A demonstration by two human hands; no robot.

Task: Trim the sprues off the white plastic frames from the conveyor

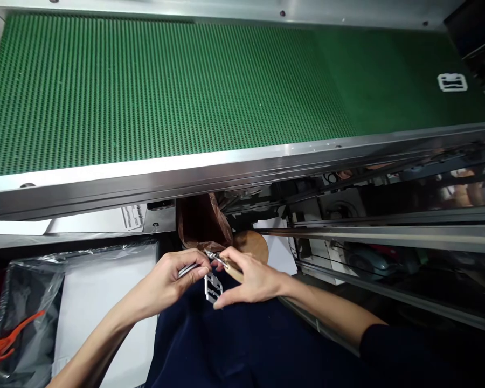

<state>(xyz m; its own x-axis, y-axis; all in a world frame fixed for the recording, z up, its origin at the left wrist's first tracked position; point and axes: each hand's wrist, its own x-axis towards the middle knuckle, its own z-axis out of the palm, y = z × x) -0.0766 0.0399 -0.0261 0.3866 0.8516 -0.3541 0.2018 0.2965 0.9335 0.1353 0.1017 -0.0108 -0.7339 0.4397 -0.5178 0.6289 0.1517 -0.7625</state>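
Note:
My left hand [178, 280] is closed in a pinch at the white slotted plastic frame [213, 288], with a pale thin edge also showing between its thumb and forefinger. My right hand [254, 277] is wrapped around a tan-handled tool [234, 271] whose thin metal end points toward the left fingertips; its exact kind is unclear. The right thumb reaches the frame's lower corner. Just beyond both hands, a brown plastic bag [204, 221] gapes open. On the far right of the green conveyor belt [165, 91] lies a similar white frame [452, 82].
A metal rail [242, 161] edges the belt in front of me. At the lower left are a white sheet-topped stack [105, 307] in clear plastic and an orange-handled tool [4, 345]. A round brown disc [253, 247] sits behind my right hand. More metal rails [388, 231] run rightward.

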